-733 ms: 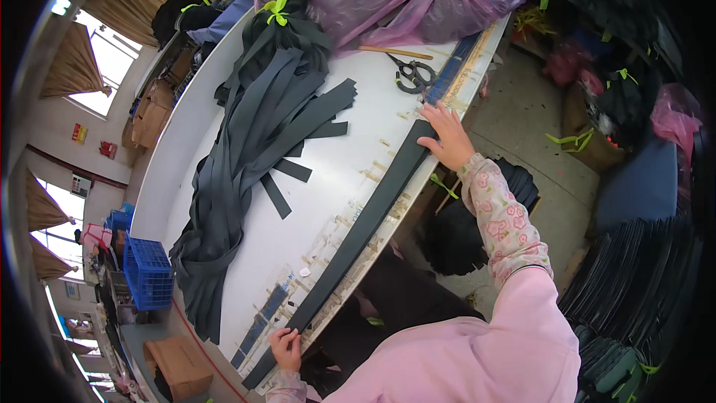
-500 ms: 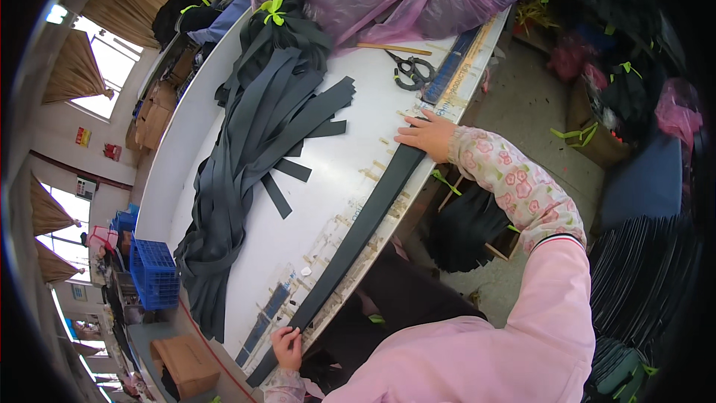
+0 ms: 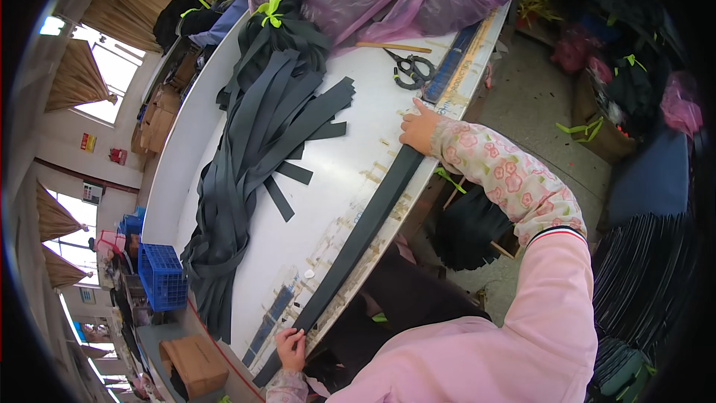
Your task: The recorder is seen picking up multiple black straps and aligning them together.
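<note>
The dark strip (image 3: 358, 242) was laid along the lower-right edge of the white table (image 3: 328, 194), from just right of the frame's centre to its lower left; its lower part was pinched by the left hand (image 3: 291, 348) and its upper end covered by the right hand (image 3: 421, 131), whose grip could not be told, seemingly so that it was kept straight. Loose strips (image 3: 237, 164) were heaped left of centre, and the scissors (image 3: 410, 72) and purple bag (image 3: 462, 0) were set toward the top, perhaps so that the edge was left free.
</note>
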The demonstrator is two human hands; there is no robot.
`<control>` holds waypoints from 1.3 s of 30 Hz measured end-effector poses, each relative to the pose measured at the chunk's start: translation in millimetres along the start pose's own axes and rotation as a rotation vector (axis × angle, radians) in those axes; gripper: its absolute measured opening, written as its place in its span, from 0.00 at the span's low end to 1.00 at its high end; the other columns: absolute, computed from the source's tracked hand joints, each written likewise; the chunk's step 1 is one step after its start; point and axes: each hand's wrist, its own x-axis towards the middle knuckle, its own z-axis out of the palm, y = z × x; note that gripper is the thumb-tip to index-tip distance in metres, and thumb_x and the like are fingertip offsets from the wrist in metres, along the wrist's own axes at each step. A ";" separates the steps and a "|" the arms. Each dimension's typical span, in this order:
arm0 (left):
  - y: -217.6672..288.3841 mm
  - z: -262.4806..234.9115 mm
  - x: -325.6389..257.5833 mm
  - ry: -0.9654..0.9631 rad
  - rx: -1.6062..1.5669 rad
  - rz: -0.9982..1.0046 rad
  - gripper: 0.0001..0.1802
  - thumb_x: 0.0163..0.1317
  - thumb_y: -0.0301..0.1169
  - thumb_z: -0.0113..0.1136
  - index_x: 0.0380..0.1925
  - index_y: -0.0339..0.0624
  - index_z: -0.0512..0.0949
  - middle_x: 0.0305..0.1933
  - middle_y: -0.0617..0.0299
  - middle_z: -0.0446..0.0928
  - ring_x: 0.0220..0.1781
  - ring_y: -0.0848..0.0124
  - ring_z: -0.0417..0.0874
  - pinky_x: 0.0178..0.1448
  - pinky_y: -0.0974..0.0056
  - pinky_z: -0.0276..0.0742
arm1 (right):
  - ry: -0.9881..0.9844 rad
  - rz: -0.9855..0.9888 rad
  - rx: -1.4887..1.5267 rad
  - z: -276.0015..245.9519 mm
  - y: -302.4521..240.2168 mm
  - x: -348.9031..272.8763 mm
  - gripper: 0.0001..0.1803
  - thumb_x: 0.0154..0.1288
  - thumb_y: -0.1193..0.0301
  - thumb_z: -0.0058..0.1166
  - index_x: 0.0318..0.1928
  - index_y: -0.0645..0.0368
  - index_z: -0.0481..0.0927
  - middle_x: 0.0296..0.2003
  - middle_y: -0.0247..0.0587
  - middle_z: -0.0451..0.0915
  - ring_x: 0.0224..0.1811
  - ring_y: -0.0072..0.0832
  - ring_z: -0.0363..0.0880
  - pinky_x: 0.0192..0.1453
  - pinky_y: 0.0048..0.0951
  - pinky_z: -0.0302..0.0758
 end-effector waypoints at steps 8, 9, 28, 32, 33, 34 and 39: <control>3.2 -2.5 3.6 -0.003 0.019 0.020 0.08 0.56 0.22 0.70 0.37 0.40 0.86 0.44 0.53 0.79 0.49 0.55 0.78 0.54 0.57 0.74 | 0.678 0.234 0.545 48.5 -86.7 -17.4 0.34 0.69 0.42 0.51 0.65 0.53 0.75 0.69 0.45 0.69 0.78 0.42 0.55 0.81 0.56 0.46; 3.7 -2.6 3.9 -0.007 0.021 0.021 0.08 0.56 0.22 0.70 0.37 0.40 0.86 0.44 0.53 0.79 0.49 0.55 0.78 0.54 0.57 0.74 | 0.677 0.237 0.549 53.6 -85.4 -15.5 0.34 0.69 0.42 0.51 0.65 0.53 0.75 0.69 0.45 0.69 0.78 0.42 0.55 0.81 0.56 0.46; 0.1 0.1 3.0 0.123 -0.002 0.107 0.10 0.55 0.22 0.70 0.38 0.45 0.87 0.44 0.58 0.80 0.47 0.56 0.77 0.50 0.56 0.73 | 0.875 0.126 0.816 -18.1 -158.1 5.1 0.19 0.64 0.70 0.62 0.56 0.55 0.81 0.53 0.43 0.82 0.59 0.43 0.77 0.67 0.45 0.69; -7.6 8.9 10.5 0.151 -0.137 0.102 0.11 0.55 0.22 0.69 0.39 0.47 0.88 0.45 0.61 0.80 0.48 0.59 0.77 0.54 0.58 0.71 | 0.227 -0.230 1.172 -60.7 -256.3 32.2 0.14 0.64 0.70 0.62 0.49 0.58 0.83 0.36 0.45 0.85 0.40 0.42 0.84 0.48 0.39 0.80; -8.7 9.6 10.3 0.154 -0.174 0.096 0.11 0.55 0.23 0.69 0.39 0.47 0.88 0.45 0.61 0.80 0.48 0.60 0.77 0.55 0.58 0.70 | 0.138 -0.297 1.116 -59.5 -278.7 43.9 0.14 0.64 0.69 0.62 0.49 0.58 0.84 0.36 0.46 0.86 0.39 0.43 0.84 0.48 0.40 0.80; -8.9 9.7 7.0 0.172 -0.191 0.085 0.11 0.55 0.23 0.69 0.39 0.47 0.88 0.45 0.62 0.80 0.48 0.61 0.77 0.54 0.59 0.70 | 0.047 -0.297 1.052 -62.0 -300.6 57.2 0.16 0.62 0.67 0.64 0.50 0.57 0.83 0.39 0.46 0.85 0.43 0.43 0.84 0.50 0.40 0.80; -12.5 10.8 -9.6 0.240 -0.248 0.035 0.11 0.54 0.23 0.70 0.38 0.48 0.88 0.44 0.63 0.80 0.47 0.60 0.76 0.54 0.58 0.73 | 0.032 -0.127 0.696 -78.3 -363.2 84.3 0.18 0.56 0.68 0.69 0.46 0.59 0.81 0.38 0.46 0.83 0.44 0.42 0.83 0.50 0.38 0.79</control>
